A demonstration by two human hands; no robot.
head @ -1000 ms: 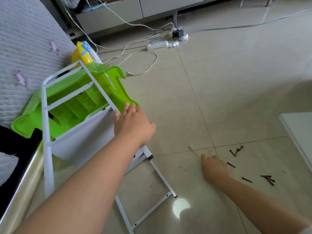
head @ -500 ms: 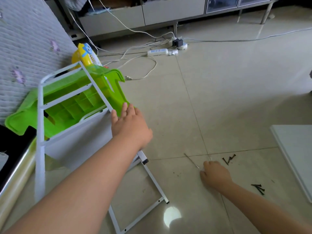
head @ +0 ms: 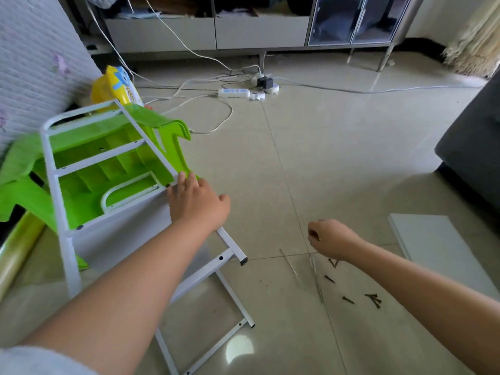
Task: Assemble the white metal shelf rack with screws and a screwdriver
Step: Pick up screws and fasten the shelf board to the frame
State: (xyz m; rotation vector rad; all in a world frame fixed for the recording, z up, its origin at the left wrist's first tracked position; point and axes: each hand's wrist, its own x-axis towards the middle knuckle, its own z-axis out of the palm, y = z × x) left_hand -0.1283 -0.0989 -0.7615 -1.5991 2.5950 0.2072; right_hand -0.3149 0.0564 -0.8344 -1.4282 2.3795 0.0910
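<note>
Rack frame [head: 89,169] of white metal leans tilted over a green plastic stool [head: 81,182] near the bed, its lower legs reaching down to the tiled floor [head: 338,158], and the left hand [head: 196,203] rests on its right rail with the fingers [head: 181,180] laid fairly straight along the tube and the thumb sticking out to the side. The right hand [head: 328,238] hovers just above the floor with its fingers curled together, seemingly pinching something small and dark I cannot make out. Black screws [head: 349,293] lie scattered on the tiles just below that hand, a white shelf panel [head: 438,250] flat to their right.
</note>
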